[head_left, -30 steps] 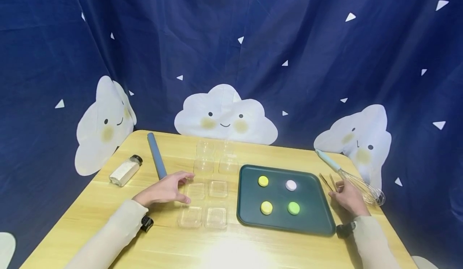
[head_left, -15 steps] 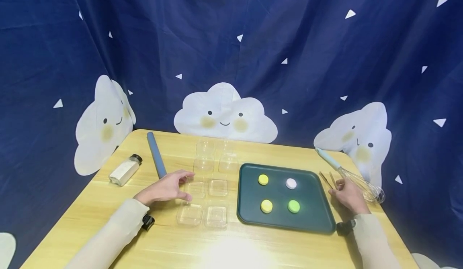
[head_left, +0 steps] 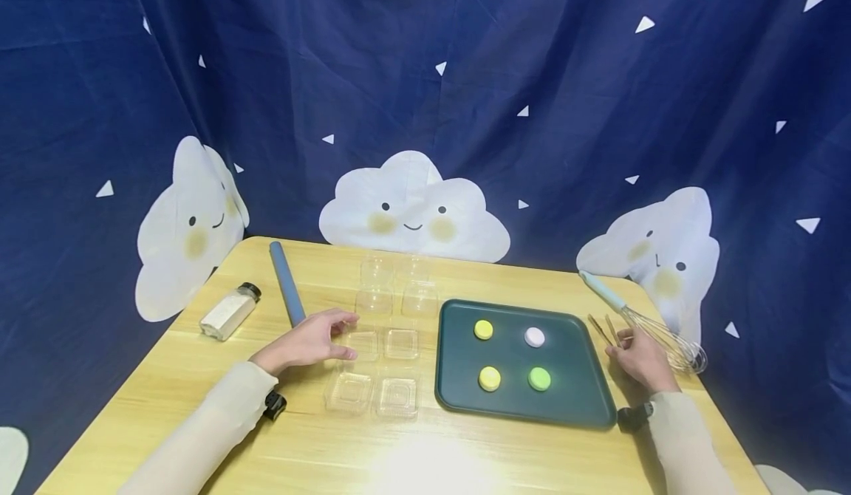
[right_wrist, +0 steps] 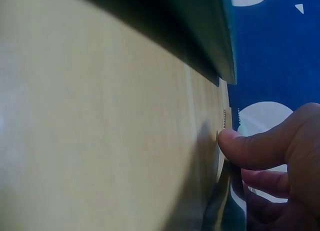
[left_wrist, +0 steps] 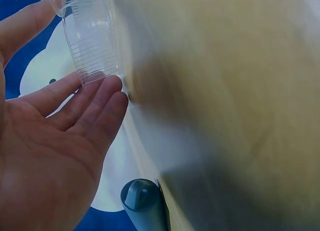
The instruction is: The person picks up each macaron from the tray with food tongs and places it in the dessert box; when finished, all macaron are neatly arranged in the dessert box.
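My left hand (head_left: 311,341) holds a small clear plastic box (head_left: 363,344) with thumb and fingers spread to either side of it. In the left wrist view, the thumb meets the ribbed box (left_wrist: 92,41) at the top and the fingertips meet its lower side. More clear boxes (head_left: 397,397) stand in two columns around it. My right hand (head_left: 642,362) pinches metal tongs (right_wrist: 225,201), their tips pointing away from me, just right of the dark green tray (head_left: 512,406). On that tray lie yellow macarons (head_left: 490,379), a pale pink macaron (head_left: 535,337) and a green macaron (head_left: 539,379).
A whisk (head_left: 638,318) with a pale blue handle lies beyond the right hand. Behind the left hand is a blue rolling pin (head_left: 287,282). A jar of white powder (head_left: 230,312) lies on its side at the left. A dark blue curtain (head_left: 565,74) hangs behind the table.
My left thumb has moved slightly away from me and closed in on the clear box, which has shifted a little. The right hand and tongs have stayed in place.
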The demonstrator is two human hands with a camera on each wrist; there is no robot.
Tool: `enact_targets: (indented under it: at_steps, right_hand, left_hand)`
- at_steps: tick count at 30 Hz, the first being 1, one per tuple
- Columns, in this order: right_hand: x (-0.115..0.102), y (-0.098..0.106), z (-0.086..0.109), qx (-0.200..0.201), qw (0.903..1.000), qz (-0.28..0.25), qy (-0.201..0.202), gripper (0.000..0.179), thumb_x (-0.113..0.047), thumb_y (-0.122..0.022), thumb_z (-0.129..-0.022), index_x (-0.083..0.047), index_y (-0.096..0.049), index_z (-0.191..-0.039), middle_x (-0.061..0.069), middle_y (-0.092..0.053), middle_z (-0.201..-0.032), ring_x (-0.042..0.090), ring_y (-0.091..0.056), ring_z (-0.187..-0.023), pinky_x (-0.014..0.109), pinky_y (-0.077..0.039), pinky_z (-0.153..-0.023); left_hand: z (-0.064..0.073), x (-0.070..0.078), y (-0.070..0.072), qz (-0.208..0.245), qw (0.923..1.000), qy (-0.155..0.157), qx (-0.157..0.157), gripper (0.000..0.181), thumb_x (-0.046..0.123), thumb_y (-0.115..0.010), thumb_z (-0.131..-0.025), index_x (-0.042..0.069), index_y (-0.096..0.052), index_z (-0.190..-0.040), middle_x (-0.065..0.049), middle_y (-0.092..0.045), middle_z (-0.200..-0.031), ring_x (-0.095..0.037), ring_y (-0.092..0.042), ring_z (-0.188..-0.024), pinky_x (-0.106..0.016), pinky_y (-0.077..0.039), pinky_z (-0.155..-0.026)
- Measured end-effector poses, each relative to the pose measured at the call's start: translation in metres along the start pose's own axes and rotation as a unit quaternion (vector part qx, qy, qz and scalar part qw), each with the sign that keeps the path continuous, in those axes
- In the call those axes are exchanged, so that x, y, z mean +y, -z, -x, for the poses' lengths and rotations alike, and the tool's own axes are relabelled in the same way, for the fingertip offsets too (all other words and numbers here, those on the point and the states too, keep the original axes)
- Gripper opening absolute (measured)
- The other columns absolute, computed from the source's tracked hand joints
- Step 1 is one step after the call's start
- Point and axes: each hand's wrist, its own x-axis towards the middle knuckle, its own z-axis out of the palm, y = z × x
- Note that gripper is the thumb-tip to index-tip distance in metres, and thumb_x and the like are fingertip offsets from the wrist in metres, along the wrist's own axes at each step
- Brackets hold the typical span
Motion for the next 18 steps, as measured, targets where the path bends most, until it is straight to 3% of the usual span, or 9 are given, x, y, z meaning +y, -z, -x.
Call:
enact_targets:
  at_steps: [3, 7, 10, 18]
  right_hand:
    - [-0.0004, -0.0002, 0.0002, 0.002, 1.0, 0.001, -0.008, 0.05, -0.025, -0.068, -0.089, 0.011, -0.058, -0.122, 0.03, -0.068, -0.111, 0.048, -0.064, -0.102, 0.058, -0.052, -0.085]
    - [0.0, -0.0003, -0.0004, 0.003, 0.9994, -0.016, -0.03, 0.047, -0.024, -0.064, -0.09, 0.01, -0.059, -0.123, 0.032, -0.066, -0.115, 0.04, -0.067, -0.088, 0.045, -0.057, -0.067]
    - [0.0019, -0.0001, -0.0011, 0.012, 0.9981, -0.036, -0.048, 0.046, -0.024, -0.062, -0.092, 0.009, -0.059, -0.125, 0.033, -0.065, -0.118, 0.031, -0.067, -0.079, 0.035, -0.053, -0.056]
    - [0.0006, 0.0028, 0.0002, 0.073, 0.99, -0.083, -0.088, 0.044, -0.026, -0.064, -0.095, 0.005, -0.063, -0.126, 0.028, -0.068, -0.119, 0.027, -0.065, -0.086, 0.031, -0.046, -0.068]
  left_hand:
    - [0.0002, 0.001, 0.0006, -0.002, 1.0, -0.003, 0.0, 0.077, 0.038, -0.084, -0.081, 0.007, -0.054, -0.144, -0.007, -0.064, -0.136, -0.025, -0.062, -0.117, -0.049, -0.053, -0.104]
    - [0.0004, 0.001, 0.0012, -0.004, 1.0, -0.004, -0.001, 0.077, 0.038, -0.084, -0.081, 0.006, -0.054, -0.144, -0.007, -0.064, -0.137, -0.025, -0.062, -0.117, -0.048, -0.053, -0.104]
    - [-0.0005, 0.0001, 0.001, -0.001, 1.0, -0.002, -0.003, 0.077, 0.039, -0.084, -0.081, 0.007, -0.054, -0.145, -0.007, -0.063, -0.137, -0.025, -0.062, -0.118, -0.048, -0.053, -0.105]
    - [-0.0016, -0.0022, 0.0013, 0.007, 0.9999, 0.004, -0.007, 0.078, 0.04, -0.084, -0.081, 0.008, -0.054, -0.145, -0.008, -0.063, -0.139, -0.027, -0.062, -0.12, -0.05, -0.052, -0.106]
